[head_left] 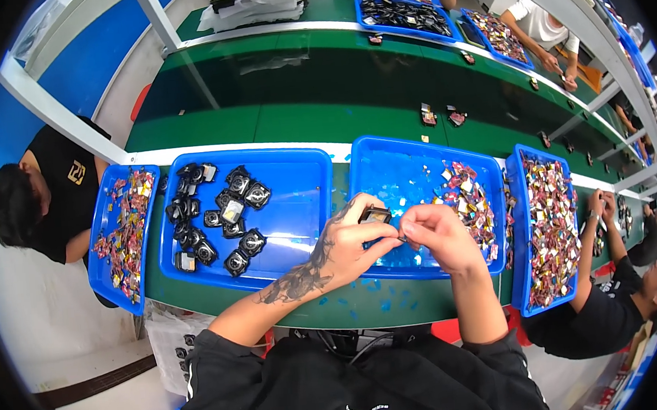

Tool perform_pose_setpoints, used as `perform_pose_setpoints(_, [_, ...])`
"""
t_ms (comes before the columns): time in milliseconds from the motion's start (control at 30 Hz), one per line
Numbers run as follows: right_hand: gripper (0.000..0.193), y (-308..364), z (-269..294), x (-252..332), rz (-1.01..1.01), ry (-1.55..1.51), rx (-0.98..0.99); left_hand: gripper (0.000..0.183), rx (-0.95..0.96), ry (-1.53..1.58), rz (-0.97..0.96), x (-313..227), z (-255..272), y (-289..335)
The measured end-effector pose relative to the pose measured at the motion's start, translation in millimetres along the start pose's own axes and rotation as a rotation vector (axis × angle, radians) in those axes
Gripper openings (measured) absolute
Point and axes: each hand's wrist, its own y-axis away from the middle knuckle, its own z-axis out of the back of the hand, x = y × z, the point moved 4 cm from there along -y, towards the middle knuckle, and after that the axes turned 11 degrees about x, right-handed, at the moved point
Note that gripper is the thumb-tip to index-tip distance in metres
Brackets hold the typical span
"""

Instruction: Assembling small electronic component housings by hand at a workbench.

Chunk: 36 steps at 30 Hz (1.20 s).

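My left hand (358,241) is closed on a small black square housing (376,215), its edge showing above the fingers. My right hand (443,235) pinches at the same spot, thumb and finger meeting the left fingertips; what lies between them is too small to make out. Both hands are over a blue tray (416,144) that has bits of blue film (378,175) on its left side. Small red and yellow parts (469,203) are heaped at its right side. In the blue tray to the left (295,161), several black housings (247,191) lie scattered.
Trays of small parts stand at far left (92,252) and right (525,267). Beyond runs a green conveyor belt (320,91) carrying a few loose parts (428,114). A white metal frame (63,117) rises at left. Co-workers sit on both sides and across.
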Motion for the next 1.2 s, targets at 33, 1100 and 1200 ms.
perform_pose_setpoints(33, [0.008,-4,2,-10,-0.026,-0.096,0.088,0.014,0.01,-0.031,-0.032,-2,-1,0])
perform_pose_setpoints(1100, [0.012,-2,-39,20,0.307,0.811,-0.439,0.038,-0.078,0.93,0.285,37,-23,16])
perform_pose_setpoints(1200, [0.011,-1,-43,21,0.256,0.74,-0.459,0.038,-0.086,0.959,0.33,37,-20,18])
